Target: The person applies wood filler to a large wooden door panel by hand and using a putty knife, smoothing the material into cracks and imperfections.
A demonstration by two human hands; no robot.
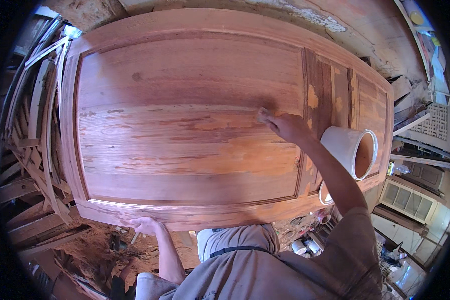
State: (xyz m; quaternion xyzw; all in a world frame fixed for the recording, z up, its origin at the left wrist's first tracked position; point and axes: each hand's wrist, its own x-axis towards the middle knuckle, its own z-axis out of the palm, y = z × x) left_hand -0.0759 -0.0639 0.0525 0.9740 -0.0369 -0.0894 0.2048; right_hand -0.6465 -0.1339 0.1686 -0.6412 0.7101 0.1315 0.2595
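Note:
A large wooden panelled door (185, 70) lies flat in front of me, with orange-brown patches of filler or stain on its big panel. My right hand (290, 127) is over the panel's right part, fingers closed round a small pale pad (263, 115); its exact kind is too small to tell. The pad touches the wood beside an orange patch. My left hand (145, 226) is at the door's near edge, its fingers stretched out along the rim and holding nothing. A white plastic bucket (337, 142) with a brownish inside stands on the door beyond my right forearm.
A smaller white container (326, 194) is partly hidden by my right arm. Wooden offcuts (40, 140) are piled at the left. Reddish sawdust (105, 245) covers the ground below. Cans (300, 247) stand near my right side, and a white framed window piece (410, 200) leans at the right.

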